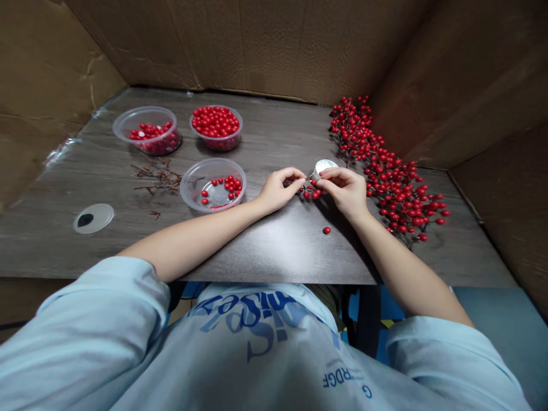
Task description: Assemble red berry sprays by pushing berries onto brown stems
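Note:
My left hand point(279, 189) and my right hand point(345, 189) meet over the middle of the dark wooden table point(274, 251). Both pinch a small sprig of red berries point(311, 191) held between them, fingers closed on it. A single loose red berry point(326, 230) lies on the table just below my right hand. A small white round object point(324, 166) sits right behind my fingertips. A clear plastic bowl point(213, 184) with a few red berries stands close to the left of my left hand.
Two more clear bowls stand at the back: one partly filled point(148, 130), one heaped with red berries point(216, 127). Bare twigs point(156, 176) lie between them. A large pile of berry branches point(385, 171) runs along the right. A clear lid point(93, 218) lies at left. Cardboard walls point(265, 45) surround the table.

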{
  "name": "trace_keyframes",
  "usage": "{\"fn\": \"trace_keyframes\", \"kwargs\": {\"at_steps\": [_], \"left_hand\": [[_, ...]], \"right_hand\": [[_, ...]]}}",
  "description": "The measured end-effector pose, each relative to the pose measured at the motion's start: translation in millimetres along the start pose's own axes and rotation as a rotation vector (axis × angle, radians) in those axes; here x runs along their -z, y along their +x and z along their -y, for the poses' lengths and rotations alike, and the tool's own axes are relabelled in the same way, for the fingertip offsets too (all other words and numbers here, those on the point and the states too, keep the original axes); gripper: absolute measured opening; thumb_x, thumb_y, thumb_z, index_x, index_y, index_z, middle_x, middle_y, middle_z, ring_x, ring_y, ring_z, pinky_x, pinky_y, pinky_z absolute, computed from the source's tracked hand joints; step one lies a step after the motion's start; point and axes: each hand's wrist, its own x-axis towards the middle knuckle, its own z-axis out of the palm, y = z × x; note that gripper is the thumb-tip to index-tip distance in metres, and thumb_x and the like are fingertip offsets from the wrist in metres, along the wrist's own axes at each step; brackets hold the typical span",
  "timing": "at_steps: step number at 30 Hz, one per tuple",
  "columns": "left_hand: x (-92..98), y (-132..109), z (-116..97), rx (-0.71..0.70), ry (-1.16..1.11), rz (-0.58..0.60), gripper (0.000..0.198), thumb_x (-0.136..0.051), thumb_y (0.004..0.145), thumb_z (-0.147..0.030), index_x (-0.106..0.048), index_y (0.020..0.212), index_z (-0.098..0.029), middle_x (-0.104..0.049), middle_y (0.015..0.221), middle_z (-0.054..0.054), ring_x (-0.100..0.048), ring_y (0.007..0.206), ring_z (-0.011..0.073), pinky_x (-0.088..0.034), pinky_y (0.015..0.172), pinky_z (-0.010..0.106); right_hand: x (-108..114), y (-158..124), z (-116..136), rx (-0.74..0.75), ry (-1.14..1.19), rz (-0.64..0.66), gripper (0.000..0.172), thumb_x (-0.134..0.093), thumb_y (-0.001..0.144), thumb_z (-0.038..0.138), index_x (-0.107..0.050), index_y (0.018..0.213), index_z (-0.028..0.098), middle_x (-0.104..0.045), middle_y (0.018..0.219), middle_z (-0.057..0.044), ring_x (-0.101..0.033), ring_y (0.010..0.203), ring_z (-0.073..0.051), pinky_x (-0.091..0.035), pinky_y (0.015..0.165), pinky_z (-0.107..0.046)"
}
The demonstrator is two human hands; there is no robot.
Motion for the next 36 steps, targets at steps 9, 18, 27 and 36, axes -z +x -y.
{"fn": "trace_keyframes", "kwargs": {"at_steps": [9,18,27,36], "left_hand": [[-0.5,1,1,0.051,-0.016,0.011,0.015,-0.061,0.076,-0.023,-0.066,0.084,-0.011,-0.068,0.081,0.004,-0.058,0.072,0.0088,-0.045,0.072,0.021],[0.7,-1,0,-0.017,0.048,0.012,0.015,-0.062,0.076,-0.025,-0.070,0.081,-0.013,-0.068,0.082,0.005,-0.059,0.074,0.0100,-0.044,0.071,0.022],[2.8,-2,0,-0.067,0.097,0.039,0.016,-0.061,0.077,-0.026,-0.071,0.080,-0.013,-0.068,0.079,0.004,-0.058,0.071,0.0098,-0.042,0.067,0.021],[3.3,-3,-2,-0.077,0.111,0.059,0.017,-0.060,0.077,-0.026,-0.070,0.079,-0.012,-0.067,0.077,0.004,-0.057,0.070,0.0090,-0.041,0.067,0.020]], "right_hand": [[3,-1,4,-0.051,0.056,-0.008,0.024,-0.074,0.064,0.024,-0.065,0.085,0.018,-0.068,0.093,-0.005,-0.067,0.086,-0.019,-0.054,0.086,-0.037],[5,-1,9,-0.015,-0.005,0.053,0.009,-0.064,0.071,0.021,-0.064,0.080,0.019,-0.067,0.074,-0.002,-0.064,0.062,-0.014,-0.056,0.062,-0.030],[7,-2,10,0.031,-0.067,0.099,0.012,-0.066,0.071,0.025,-0.068,0.080,0.018,-0.066,0.082,-0.004,-0.061,0.066,-0.014,-0.051,0.057,-0.028],[2,-3,7,-0.024,-0.016,0.110,0.013,-0.067,0.069,0.024,-0.069,0.081,0.018,-0.065,0.068,-0.001,-0.058,0.056,-0.012,-0.049,0.054,-0.026]]}}
